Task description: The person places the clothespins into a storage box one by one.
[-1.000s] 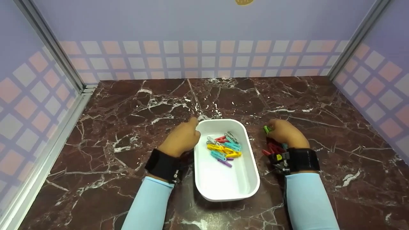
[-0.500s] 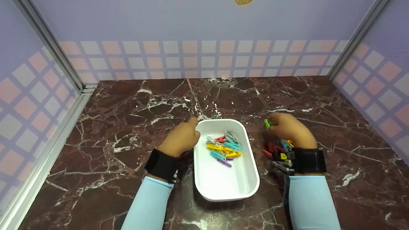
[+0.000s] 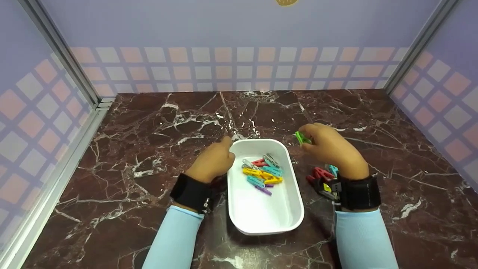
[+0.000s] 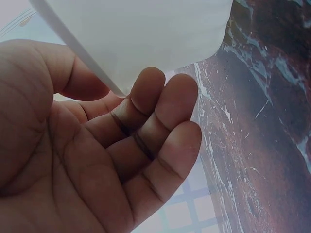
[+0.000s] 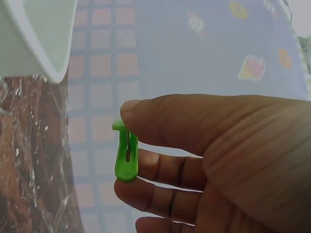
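While the left hand (image 3: 213, 161) steadies the white plastic tray (image 3: 291, 213), the right hand (image 3: 330, 149) holds a small green plastic clothes peg (image 3: 301, 138) up in the air.

The green peg is pinched between the thumb (image 5: 184, 121) and the first finger of the right hand, just past the far right corner of the tray and above the dark red marble table (image 3: 149, 123). The other fingers of that hand are bent under it. The left hand grips the far left corner of the tray, thumb on the inside of the rim and curled fingers (image 4: 160, 121) close together under it. Inside the tray lies a heap of colourful pegs (image 3: 263, 172) in yellow, teal, red, grey and purple. More pegs (image 3: 321, 177), red, teal and yellow, lie on the table just beside the right wrist, partly hidden by the black wrist strap (image 3: 358, 192).
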`<state>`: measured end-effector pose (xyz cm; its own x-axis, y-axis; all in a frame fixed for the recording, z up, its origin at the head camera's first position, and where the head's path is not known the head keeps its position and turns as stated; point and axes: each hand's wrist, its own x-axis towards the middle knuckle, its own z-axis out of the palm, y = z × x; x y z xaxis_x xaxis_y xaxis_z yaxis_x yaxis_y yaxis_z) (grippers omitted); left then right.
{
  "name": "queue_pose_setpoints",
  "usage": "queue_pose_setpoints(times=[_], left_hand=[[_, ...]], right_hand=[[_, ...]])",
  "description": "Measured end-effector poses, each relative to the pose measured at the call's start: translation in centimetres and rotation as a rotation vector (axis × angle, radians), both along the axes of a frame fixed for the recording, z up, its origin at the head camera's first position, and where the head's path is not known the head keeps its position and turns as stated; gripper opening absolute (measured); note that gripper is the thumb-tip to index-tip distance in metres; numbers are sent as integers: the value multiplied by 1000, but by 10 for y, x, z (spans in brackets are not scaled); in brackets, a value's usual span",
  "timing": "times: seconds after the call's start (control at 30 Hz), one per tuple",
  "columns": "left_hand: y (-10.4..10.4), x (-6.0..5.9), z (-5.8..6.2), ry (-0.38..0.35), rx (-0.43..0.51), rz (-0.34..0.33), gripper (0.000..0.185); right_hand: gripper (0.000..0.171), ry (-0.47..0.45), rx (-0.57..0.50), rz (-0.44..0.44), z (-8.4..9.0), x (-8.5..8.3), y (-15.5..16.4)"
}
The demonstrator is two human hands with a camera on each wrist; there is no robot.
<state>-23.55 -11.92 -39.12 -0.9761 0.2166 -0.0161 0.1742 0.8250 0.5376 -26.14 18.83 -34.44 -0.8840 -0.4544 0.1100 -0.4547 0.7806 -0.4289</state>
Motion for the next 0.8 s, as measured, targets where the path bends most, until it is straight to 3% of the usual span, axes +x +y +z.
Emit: queue_pose_setpoints(times=[0.3, 0.6, 0.8], left_hand=[[0, -1, 0, 2, 3, 1, 35], [0, 0, -1, 28, -4, -12, 30], [-1, 0, 0, 28, -4, -16, 28]], right_hand=[[35, 37, 16, 14, 8, 13, -20], [34, 143, 30, 123, 5, 17, -35], [34, 138, 33, 120, 5, 18, -39]])
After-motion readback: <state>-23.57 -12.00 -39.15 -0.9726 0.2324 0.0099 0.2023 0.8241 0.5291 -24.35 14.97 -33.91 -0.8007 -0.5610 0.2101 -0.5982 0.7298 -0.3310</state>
